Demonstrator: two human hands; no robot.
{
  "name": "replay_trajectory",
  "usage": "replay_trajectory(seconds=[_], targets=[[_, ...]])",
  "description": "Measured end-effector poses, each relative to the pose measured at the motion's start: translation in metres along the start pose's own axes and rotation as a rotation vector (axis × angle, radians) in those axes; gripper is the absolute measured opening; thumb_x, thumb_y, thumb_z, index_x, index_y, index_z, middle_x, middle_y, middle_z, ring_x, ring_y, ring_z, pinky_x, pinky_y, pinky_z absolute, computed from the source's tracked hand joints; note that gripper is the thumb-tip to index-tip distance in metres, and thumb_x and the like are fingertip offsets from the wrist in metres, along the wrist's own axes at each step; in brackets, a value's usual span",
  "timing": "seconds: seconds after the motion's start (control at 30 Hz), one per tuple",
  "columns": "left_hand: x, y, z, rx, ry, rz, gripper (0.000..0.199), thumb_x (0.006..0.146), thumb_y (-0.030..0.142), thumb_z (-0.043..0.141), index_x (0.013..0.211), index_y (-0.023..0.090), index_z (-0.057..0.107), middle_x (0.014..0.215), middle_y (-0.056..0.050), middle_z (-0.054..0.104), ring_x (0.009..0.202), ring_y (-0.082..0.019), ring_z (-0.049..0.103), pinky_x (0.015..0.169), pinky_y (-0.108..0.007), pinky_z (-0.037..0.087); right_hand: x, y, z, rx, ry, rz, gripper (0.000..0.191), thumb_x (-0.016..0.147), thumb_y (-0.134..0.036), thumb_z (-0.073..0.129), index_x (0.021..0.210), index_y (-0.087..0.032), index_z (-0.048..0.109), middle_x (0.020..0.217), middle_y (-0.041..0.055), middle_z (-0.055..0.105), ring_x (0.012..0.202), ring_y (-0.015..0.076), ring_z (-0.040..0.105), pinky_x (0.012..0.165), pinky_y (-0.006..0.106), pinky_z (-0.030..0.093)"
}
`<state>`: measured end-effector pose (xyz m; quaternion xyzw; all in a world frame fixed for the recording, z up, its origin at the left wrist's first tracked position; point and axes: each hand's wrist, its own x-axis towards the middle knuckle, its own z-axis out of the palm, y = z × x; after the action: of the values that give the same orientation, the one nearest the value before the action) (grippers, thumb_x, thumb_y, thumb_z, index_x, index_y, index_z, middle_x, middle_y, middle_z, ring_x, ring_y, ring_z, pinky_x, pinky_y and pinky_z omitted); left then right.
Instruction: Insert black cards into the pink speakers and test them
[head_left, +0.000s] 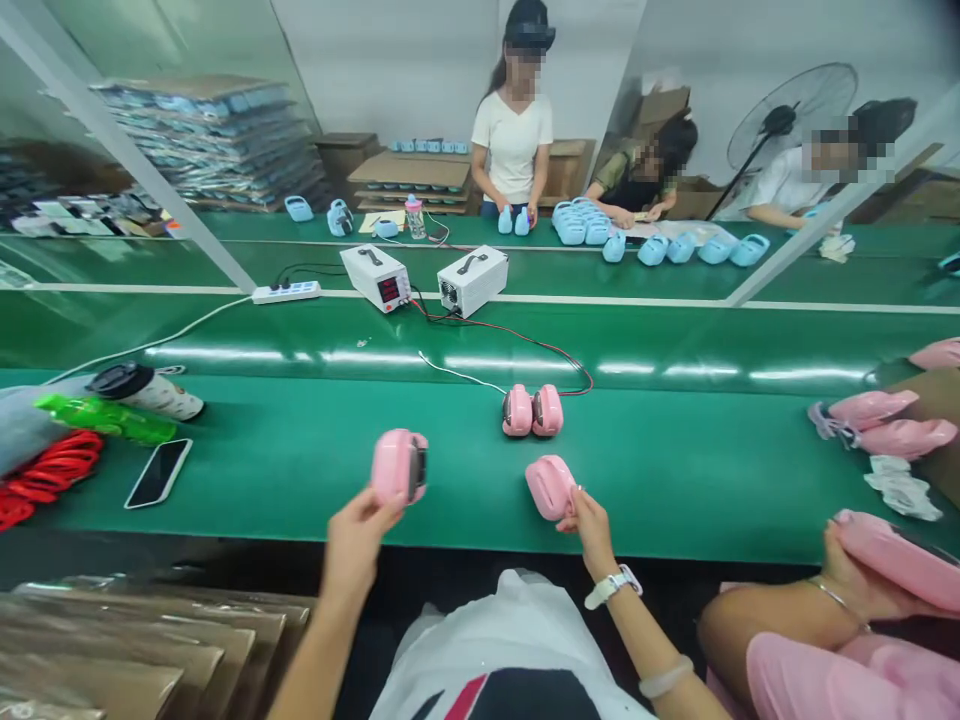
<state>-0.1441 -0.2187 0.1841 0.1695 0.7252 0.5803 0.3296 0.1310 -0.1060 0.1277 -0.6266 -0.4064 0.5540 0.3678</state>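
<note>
My left hand (360, 535) pinches the lower end of a pink rounded plastic device (392, 465) with a dark panel on its right side, held up over the bench's front part. Between the thumb and fingers of my right hand (589, 525) is another pink device (550, 487), tilted, with a slot in its face. Two more pink devices (532, 411) stand side by side a little farther back. A white cable (461, 373) and a red-black wire (589, 375) run to them. What exactly these devices are, I cannot tell.
Two white power supply boxes (472, 280) and a power strip (286, 292) stand farther back. At left lie a phone (159, 474), green bottle (109, 418) and tumbler (146, 390). A co-worker's hand (855, 580) holds a pink piece at right. People handle blue devices (581, 222) opposite.
</note>
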Motion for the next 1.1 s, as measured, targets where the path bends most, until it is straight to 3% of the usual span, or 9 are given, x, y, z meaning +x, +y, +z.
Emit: replay_trajectory(seconds=[0.1,0.2,0.27,0.33,0.43,0.7,0.87,1.0,1.1], targets=[[-0.009,-0.020,0.085,0.009,-0.090,-0.122,0.016,0.086,0.021,0.067,0.077,0.009,0.061,0.069,0.003,0.059,0.061,-0.009,0.058,0.059,-0.023,0.052,0.030,-0.007,-0.003,0.053,0.000,0.026,0.067,0.051,-0.085,0.059,0.059,-0.020,0.045,0.047,-0.0066,0.047,0.038,0.0153,0.060,0.039,0.024,0.045],[-0.009,-0.043,0.166,0.016,-0.121,-0.174,0.019,0.087,0.020,0.066,0.073,0.010,0.059,0.064,0.004,0.056,0.057,-0.008,0.056,0.057,-0.022,0.050,0.051,-0.013,-0.006,0.101,-0.012,0.046,0.066,0.052,-0.083,0.062,0.059,-0.020,0.044,0.048,-0.0072,0.046,0.046,0.0181,0.066,0.041,0.022,0.045],[-0.009,-0.056,0.202,0.020,-0.143,-0.180,0.017,0.089,0.024,0.064,0.081,0.010,0.061,0.072,0.002,0.060,0.063,-0.009,0.059,0.060,-0.024,0.053,0.061,-0.013,-0.009,0.121,-0.021,0.063,0.066,0.051,-0.083,0.063,0.059,-0.020,0.042,0.048,-0.0077,0.045,0.049,0.0196,0.068,0.041,0.022,0.045],[-0.011,-0.067,0.222,0.029,-0.151,-0.172,0.018,0.090,0.028,0.063,0.088,0.010,0.062,0.080,-0.001,0.063,0.069,-0.011,0.061,0.064,-0.026,0.054,0.069,-0.009,-0.008,0.130,-0.032,0.073,0.067,0.051,-0.083,0.062,0.059,-0.020,0.042,0.047,-0.0080,0.045,0.047,0.0198,0.067,0.040,0.022,0.044],[-0.011,-0.076,0.234,0.038,-0.137,-0.148,0.021,0.091,0.031,0.061,0.094,0.010,0.062,0.088,-0.003,0.064,0.074,-0.013,0.062,0.066,-0.028,0.055,0.075,-0.003,-0.003,0.124,-0.041,0.062,0.066,0.054,-0.083,0.061,0.062,-0.019,0.047,0.049,-0.0073,0.047,0.044,0.0186,0.064,0.040,0.024,0.044],[0.007,-0.081,0.243,0.033,-0.120,-0.111,0.023,0.092,0.033,0.060,0.098,0.011,0.062,0.091,-0.004,0.064,0.077,-0.014,0.062,0.068,-0.029,0.055,0.091,-0.002,0.016,0.081,-0.029,0.013,0.060,0.066,-0.079,0.053,0.071,-0.020,0.050,0.050,-0.0064,0.049,0.043,0.0188,0.062,0.044,0.028,0.046],[0.009,-0.077,0.248,0.032,-0.114,-0.104,0.025,0.091,0.034,0.060,0.100,0.011,0.062,0.094,-0.004,0.064,0.080,-0.015,0.063,0.070,-0.030,0.056,0.104,-0.007,0.027,0.042,-0.053,-0.030,0.052,0.079,-0.070,0.051,0.074,-0.019,0.051,0.052,-0.0070,0.050,0.043,0.0121,0.057,0.046,0.025,0.046],[0.012,-0.066,0.248,0.043,-0.132,-0.103,0.025,0.092,0.034,0.060,0.101,0.011,0.061,0.095,-0.005,0.064,0.080,-0.015,0.062,0.070,-0.030,0.056,0.104,-0.010,0.028,-0.007,-0.088,-0.045,0.058,0.070,-0.077,0.051,0.070,-0.020,0.051,0.052,-0.0052,0.052,0.044,0.0162,0.060,0.045,0.027,0.047],[0.012,-0.056,0.241,0.048,-0.205,-0.140,0.026,0.091,0.032,0.061,0.107,0.011,0.061,0.099,-0.006,0.064,0.079,-0.015,0.063,0.069,-0.030,0.056,0.104,-0.013,0.016,-0.092,-0.093,-0.055,0.065,0.062,-0.082,0.054,0.072,-0.018,0.057,0.053,-0.0020,0.056,0.048,0.0221,0.064,0.046,0.030,0.048]])
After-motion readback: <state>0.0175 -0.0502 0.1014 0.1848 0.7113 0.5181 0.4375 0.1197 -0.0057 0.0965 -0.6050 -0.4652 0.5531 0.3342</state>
